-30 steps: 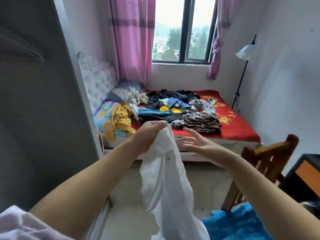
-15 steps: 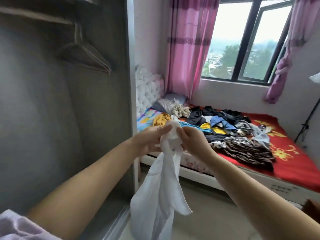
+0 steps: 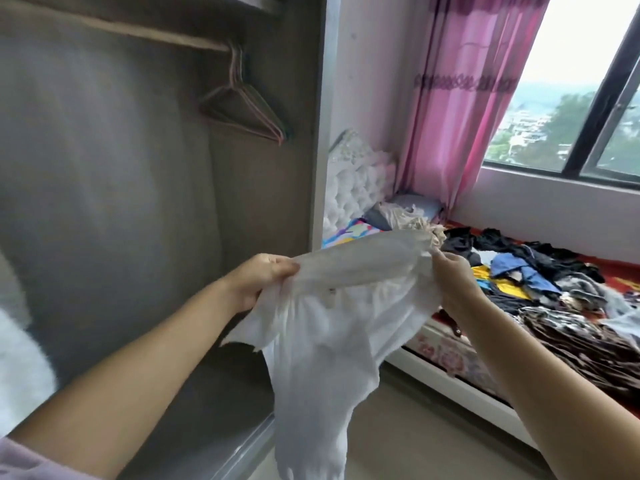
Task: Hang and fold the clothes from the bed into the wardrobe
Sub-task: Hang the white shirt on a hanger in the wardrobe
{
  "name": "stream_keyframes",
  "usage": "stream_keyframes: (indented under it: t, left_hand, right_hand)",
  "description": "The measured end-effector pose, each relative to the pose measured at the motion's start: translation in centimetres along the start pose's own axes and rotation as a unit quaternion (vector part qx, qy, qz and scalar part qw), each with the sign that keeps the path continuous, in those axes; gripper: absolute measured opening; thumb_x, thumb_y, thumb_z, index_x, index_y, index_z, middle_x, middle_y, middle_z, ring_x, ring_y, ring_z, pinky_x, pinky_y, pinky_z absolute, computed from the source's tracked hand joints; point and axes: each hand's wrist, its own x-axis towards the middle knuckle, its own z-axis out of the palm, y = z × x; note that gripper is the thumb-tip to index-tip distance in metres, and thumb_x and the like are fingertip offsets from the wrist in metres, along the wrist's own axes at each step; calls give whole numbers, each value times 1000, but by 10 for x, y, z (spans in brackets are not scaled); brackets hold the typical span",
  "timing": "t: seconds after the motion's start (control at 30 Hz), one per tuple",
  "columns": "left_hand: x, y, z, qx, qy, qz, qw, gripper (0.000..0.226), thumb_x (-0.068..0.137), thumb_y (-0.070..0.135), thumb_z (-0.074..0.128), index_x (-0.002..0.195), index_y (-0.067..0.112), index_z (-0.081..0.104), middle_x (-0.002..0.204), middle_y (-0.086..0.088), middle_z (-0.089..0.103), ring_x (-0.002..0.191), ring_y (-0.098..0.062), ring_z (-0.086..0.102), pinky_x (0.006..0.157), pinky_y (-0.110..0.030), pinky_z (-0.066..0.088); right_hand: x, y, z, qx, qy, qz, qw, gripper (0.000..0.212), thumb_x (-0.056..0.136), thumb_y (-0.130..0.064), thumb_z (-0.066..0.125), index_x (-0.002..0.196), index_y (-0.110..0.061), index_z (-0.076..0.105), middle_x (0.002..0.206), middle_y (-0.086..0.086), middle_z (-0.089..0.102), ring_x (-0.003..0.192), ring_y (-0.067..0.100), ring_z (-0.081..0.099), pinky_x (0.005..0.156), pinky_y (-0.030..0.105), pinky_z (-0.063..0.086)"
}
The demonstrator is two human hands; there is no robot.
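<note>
A white garment (image 3: pixel 332 327) is stretched between both hands in front of the open grey wardrobe (image 3: pixel 104 188). My left hand (image 3: pixel 258 280) grips its left top edge. My right hand (image 3: pixel 450 282) pinches the right top edge; the rest of the cloth hangs down toward the floor. Several empty wire hangers (image 3: pixel 249 109) hang on the wardrobe rail (image 3: pixel 114 27) above and left of the garment. A pile of mixed clothes (image 3: pixel 540 282) lies on the red-covered bed (image 3: pixel 623 282) at the right.
The wardrobe's side panel (image 3: pixel 323 126) stands between the hanging space and the white tufted headboard (image 3: pixel 360 181). A pink curtain (image 3: pixel 460 98) and a window (image 3: pixel 571 91) are behind the bed. Bare floor (image 3: pixel 408 431) lies below the garment.
My view has swung left toward the wardrobe. My right hand reached in, took hold of the garment, and both hands pulled apart, spreading its top edge wide.
</note>
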Motion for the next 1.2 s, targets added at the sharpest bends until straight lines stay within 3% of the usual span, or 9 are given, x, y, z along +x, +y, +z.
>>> stream_keyframes:
  t: [0.1,0.2,0.3,0.4,0.57,0.8,0.93,1.07,1.2]
  left_hand:
    - [4,13,-14,-42,-43,-4,998,38,91,17,61,117,-11,59,91,-16,65,74,-24,64,66,-31,57]
    - [11,23,-14,-54,-59,6,997,23,93,21,58,91,1,69,76,-9,67,63,-17,65,58,-26,55]
    - [18,32,-14,-25,-82,7,996,22,95,23,56,86,6,67,71,-6,67,60,-14,65,57,-24,54]
    - [26,32,-28,9,-105,-5,994,20,94,24,58,92,7,68,78,-6,68,67,-15,65,62,-28,54]
    - [39,21,-87,-13,-99,-25,995,27,88,27,62,104,6,69,91,-12,68,77,-21,66,70,-32,56]
    - [64,-1,-196,126,-30,-84,988,18,88,23,67,96,7,67,90,-10,70,77,-19,67,68,-31,56]
    - [79,-14,-238,173,37,-31,984,16,91,24,65,98,10,69,93,-4,72,82,-12,67,69,-24,53]
    - [80,-3,-251,229,76,121,963,32,99,30,47,121,14,65,105,9,66,96,-4,59,74,-4,42]
    - [84,3,-254,603,57,89,791,69,88,67,41,148,38,24,126,2,60,116,-23,56,87,-31,42]
  right_hand:
    - [19,23,-21,-10,-7,93,996,27,94,-23,56,71,-9,60,60,5,62,55,21,56,51,23,44]
    - [22,32,-15,-296,-22,-32,954,34,97,-36,48,91,-6,63,91,18,65,85,32,63,74,36,46]
    - [-16,13,31,-259,-265,-167,914,63,91,-35,63,145,-20,34,126,-2,54,120,14,50,102,33,40]
    - [-49,6,89,-296,-437,-247,813,25,90,-26,66,110,-14,59,97,-12,64,89,-5,56,86,18,45]
    - [-39,11,151,-249,-434,-214,839,21,95,-24,56,84,-9,66,83,5,64,74,18,57,76,31,50]
    - [10,-37,238,-111,-295,-273,909,16,92,-23,55,77,-27,52,72,-11,52,62,-3,46,65,20,38]
    - [28,-91,261,-316,-483,-285,766,54,84,-38,69,133,-41,46,104,-20,57,95,1,53,90,21,42]
    - [40,-119,302,-594,-380,-491,511,28,96,-41,50,112,-24,65,107,-6,66,102,17,61,81,20,37]
    - [60,-134,331,-494,-298,-549,605,26,96,-31,51,103,-16,71,101,1,71,94,23,65,85,36,49]
